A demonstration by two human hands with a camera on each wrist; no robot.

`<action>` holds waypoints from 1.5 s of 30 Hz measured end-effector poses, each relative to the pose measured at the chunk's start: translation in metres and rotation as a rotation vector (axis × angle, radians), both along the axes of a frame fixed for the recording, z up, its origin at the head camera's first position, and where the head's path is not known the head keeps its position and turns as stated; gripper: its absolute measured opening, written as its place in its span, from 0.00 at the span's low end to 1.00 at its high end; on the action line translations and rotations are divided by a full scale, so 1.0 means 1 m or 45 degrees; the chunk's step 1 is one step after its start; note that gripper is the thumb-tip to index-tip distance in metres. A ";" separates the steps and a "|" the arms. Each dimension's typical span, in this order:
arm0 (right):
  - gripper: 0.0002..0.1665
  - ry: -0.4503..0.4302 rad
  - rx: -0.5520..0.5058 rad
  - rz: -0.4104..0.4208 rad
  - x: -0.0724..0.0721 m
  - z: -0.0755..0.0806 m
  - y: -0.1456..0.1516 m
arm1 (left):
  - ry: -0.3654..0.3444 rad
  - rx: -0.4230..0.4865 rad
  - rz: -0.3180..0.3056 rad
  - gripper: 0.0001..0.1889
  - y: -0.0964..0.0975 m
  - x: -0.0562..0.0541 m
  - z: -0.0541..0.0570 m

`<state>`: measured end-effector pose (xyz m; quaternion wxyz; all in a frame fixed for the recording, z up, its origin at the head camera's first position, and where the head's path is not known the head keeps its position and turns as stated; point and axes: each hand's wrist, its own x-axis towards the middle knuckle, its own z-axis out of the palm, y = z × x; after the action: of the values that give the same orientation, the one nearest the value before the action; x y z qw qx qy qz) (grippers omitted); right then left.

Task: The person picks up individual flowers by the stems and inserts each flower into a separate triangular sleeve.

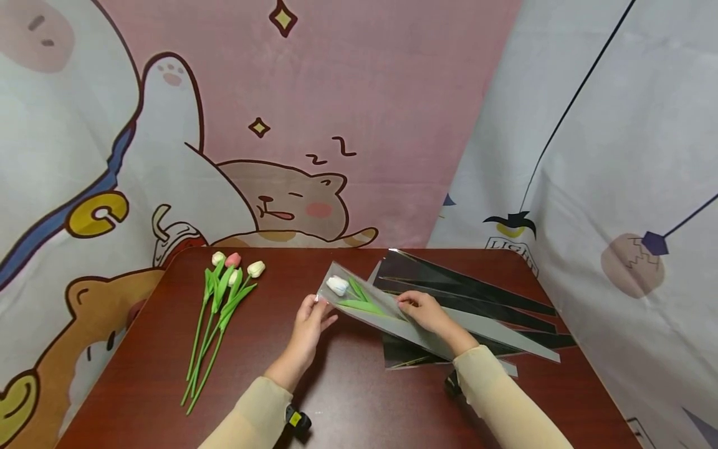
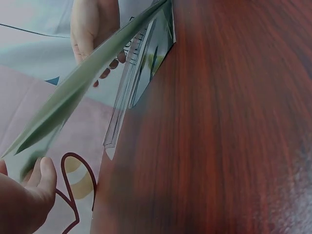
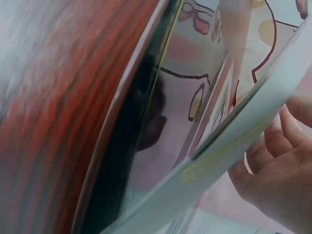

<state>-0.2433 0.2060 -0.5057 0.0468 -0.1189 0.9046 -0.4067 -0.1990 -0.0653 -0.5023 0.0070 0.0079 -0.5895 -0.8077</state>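
Note:
A white artificial tulip [image 1: 338, 285] with green leaves lies inside a long clear flower sleeve [image 1: 426, 335], held tilted above the table. My left hand [image 1: 307, 323] pinches the sleeve's wide end at its lower left corner, close to the bloom. Farther along, my right hand [image 1: 424, 311] grips the upper edge with thumb and fingers, near the leaf tips. In the left wrist view the sleeve [image 2: 73, 92] runs edge-on between both hands. The right wrist view shows curled fingers [image 3: 278, 146] against the pale sleeve. The tulip's stem is mostly hidden.
Several more sleeves [image 1: 443, 274], dark and glossy, are fanned out on the right of the brown table [image 1: 348, 399]. On the left lies a bunch of loose tulips [image 1: 224, 296], white and pink. Cartoon-printed cloth [image 1: 392, 125] hangs behind the table.

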 end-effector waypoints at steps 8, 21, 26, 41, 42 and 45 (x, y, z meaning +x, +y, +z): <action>0.05 0.004 -0.171 -0.158 0.004 0.003 -0.010 | 0.018 0.138 -0.008 0.03 0.004 0.001 0.005; 0.09 0.046 -0.507 -0.254 0.020 0.044 -0.042 | -0.062 0.024 -0.280 0.18 0.019 0.008 -0.001; 0.09 0.097 -0.525 -0.254 0.028 0.064 -0.059 | -0.070 -0.042 -0.251 0.18 0.024 0.009 -0.003; 0.09 0.221 -0.531 -0.130 0.030 0.078 -0.078 | -0.014 -0.071 0.126 0.10 0.005 -0.007 0.016; 0.09 0.220 -0.524 -0.122 0.030 0.080 -0.080 | -0.002 -0.075 0.142 0.10 0.002 -0.010 0.019; 0.08 0.211 -0.510 -0.106 0.032 0.085 -0.084 | 0.044 -0.109 0.183 0.11 -0.007 -0.016 0.029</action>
<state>-0.2109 0.1215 -0.4211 -0.0692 -0.1214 0.8106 -0.5687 -0.2148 -0.0724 -0.4736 0.0756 0.0358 -0.6211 -0.7792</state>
